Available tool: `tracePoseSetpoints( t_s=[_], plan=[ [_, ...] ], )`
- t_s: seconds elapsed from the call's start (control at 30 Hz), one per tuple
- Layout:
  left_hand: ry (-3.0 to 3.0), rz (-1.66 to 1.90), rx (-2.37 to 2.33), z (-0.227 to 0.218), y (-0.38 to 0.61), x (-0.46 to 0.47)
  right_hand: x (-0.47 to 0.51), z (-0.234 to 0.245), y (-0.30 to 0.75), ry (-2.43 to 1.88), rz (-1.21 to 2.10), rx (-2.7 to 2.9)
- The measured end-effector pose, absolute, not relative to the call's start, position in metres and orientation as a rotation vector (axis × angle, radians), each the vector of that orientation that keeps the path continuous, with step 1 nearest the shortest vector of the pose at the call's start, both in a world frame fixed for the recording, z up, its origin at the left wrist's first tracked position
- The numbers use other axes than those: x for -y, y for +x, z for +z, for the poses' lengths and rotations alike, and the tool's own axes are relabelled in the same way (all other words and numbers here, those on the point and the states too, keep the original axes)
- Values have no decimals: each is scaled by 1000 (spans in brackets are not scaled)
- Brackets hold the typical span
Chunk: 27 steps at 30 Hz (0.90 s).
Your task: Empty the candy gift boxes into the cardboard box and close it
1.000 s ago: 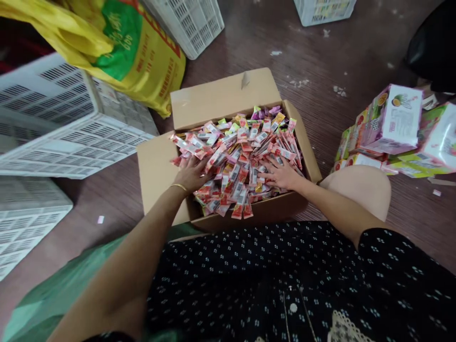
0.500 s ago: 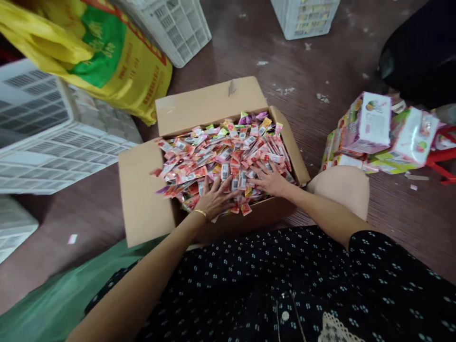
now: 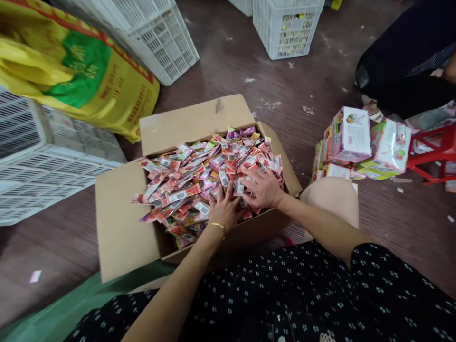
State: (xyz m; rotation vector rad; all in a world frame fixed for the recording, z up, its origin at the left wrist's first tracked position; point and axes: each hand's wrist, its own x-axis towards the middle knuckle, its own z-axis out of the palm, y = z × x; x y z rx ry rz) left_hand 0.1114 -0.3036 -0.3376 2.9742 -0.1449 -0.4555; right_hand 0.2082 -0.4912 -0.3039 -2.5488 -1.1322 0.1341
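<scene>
A cardboard box (image 3: pixel 123 221) with its flaps folded out is heaped with small flat packets (image 3: pixel 185 173), mostly pink and red, some showing barcodes. Near the box's front edge, my left hand (image 3: pixel 225 208) presses into the packets with its fingers spread, a gold bracelet on the wrist. Just to its right, my right hand (image 3: pixel 262 187) rests on the heap, fingers bent and somewhat apart. No packet is plainly gripped in either hand; some fingertips are hidden among the packets.
White plastic crates (image 3: pixel 60 185) stand at the left, with another crate (image 3: pixel 288 28) at the back. A yellow bag (image 3: pixel 124 95) leans at the upper left. Fruit-printed cartons (image 3: pixel 351 135) and a red stool (image 3: pixel 434 152) are at the right, near a person's dark-clothed leg (image 3: pixel 399 57).
My hands have come closer together on the packets, the right one now more bent at the fingers. The packets at the left of the heap lie differently. The whole view has shifted.
</scene>
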Motion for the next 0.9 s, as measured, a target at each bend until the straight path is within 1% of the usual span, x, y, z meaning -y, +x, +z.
tracePoseSetpoints(
  t_s=[0.07,0.1,0.17,0.2,0.27,0.3,0.37,0.47,0.53,0.6,0.7,0.77,0.83,0.9],
  plan=[
    [2933,-260,178,-324,104,295,497,-312,223,-2650,-18,724],
    [2907,-141,166,-318,103,288,500,-317,232,-2697,-44,467],
    [2875,96,41,-309,104,268,505,-330,251,-2726,52,70],
    [2875,198,-76,-307,108,254,506,-338,258,-2721,143,20],
    [2874,345,-371,-311,118,222,502,-354,266,-2706,278,195],
    [2859,368,-511,-316,124,206,497,-362,267,-2695,292,351],
    [2797,263,-697,-333,134,181,488,-375,264,-2665,250,594],
    [2685,9,-814,-364,140,179,478,-388,256,-2639,219,680],
    [2638,-50,-851,-376,135,198,476,-389,254,-2647,235,669],
    [2619,-90,-855,-373,126,215,476,-385,254,-2665,259,662],
    [2665,-78,-830,-350,122,208,475,-374,254,-2695,193,575],
    [2709,90,-914,-335,134,178,473,-367,255,-2687,61,482],
    [2701,232,-1071,-331,157,139,472,-362,258,-2660,-54,411],
    [2738,168,-1020,-342,183,107,471,-361,263,-2644,-82,370]
  ],
)
